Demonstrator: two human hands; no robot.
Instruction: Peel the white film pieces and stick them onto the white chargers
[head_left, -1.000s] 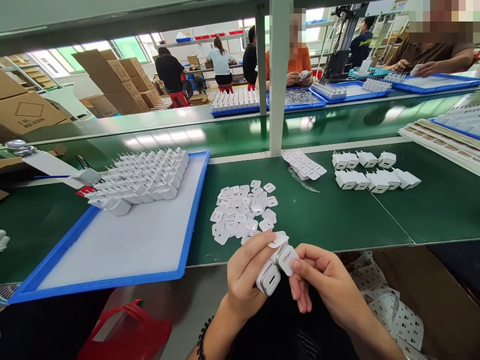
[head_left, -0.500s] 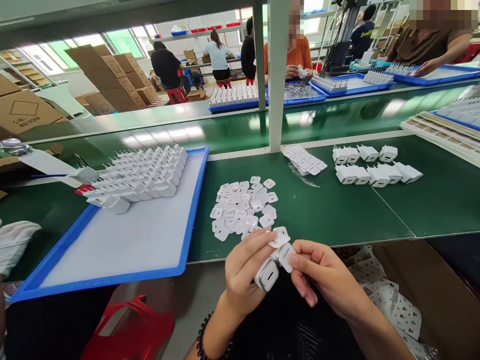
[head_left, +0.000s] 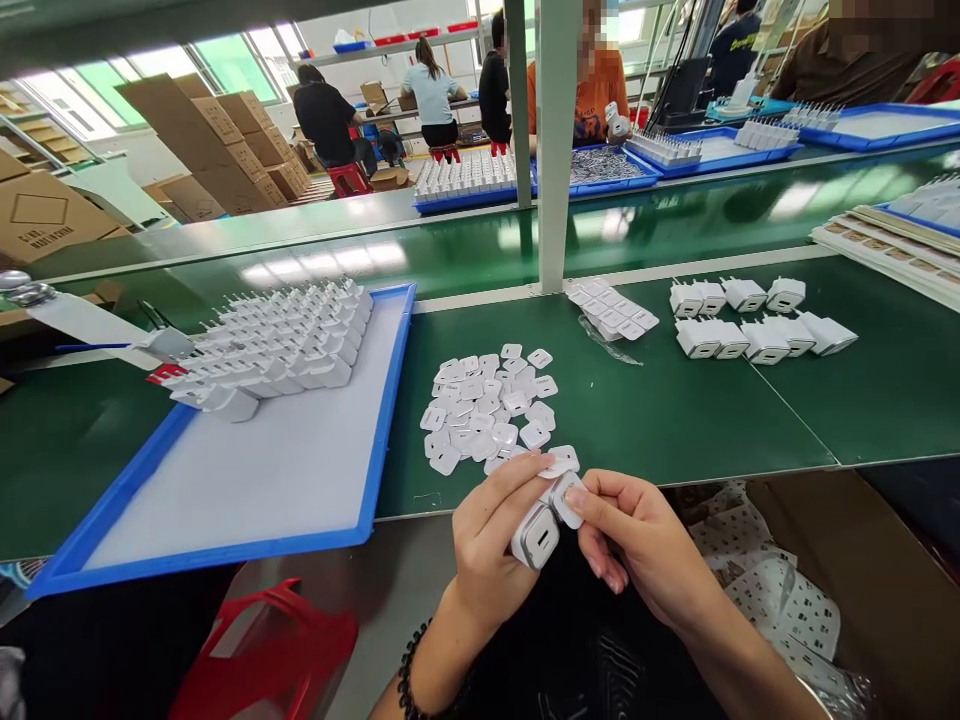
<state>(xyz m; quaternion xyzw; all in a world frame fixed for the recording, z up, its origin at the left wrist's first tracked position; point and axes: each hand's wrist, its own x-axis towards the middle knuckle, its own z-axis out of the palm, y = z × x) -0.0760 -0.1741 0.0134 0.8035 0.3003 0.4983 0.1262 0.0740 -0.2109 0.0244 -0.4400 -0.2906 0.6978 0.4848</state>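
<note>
My left hand (head_left: 491, 530) is wrapped around two white charger plugs side by side. The nearer charger plug (head_left: 537, 540) shows a face with a dark slot. On the end of the other plug lies a small rounded-square white face plate (head_left: 568, 500), with the thumb of my right hand (head_left: 626, 525) pressing on it and the fingers curled beneath. Another white plate (head_left: 562, 459) sits by my left fingertips. Just beyond my hands, similar loose white plates (head_left: 480, 405) lie in a pile on the green table.
On the left, a blue-rimmed tray (head_left: 300, 545) carries rows of white chargers (head_left: 289, 340). More charger plugs (head_left: 765, 340) stand at the right, near sheets of white squares (head_left: 611, 308). A white post (head_left: 553, 150) rises at the table's back; co-workers sit beyond it.
My right thumb has shifted onto the face plate, which now sits flatter against the end of the second charger plug. The left hand keeps its hold. The view has shifted slightly.
</note>
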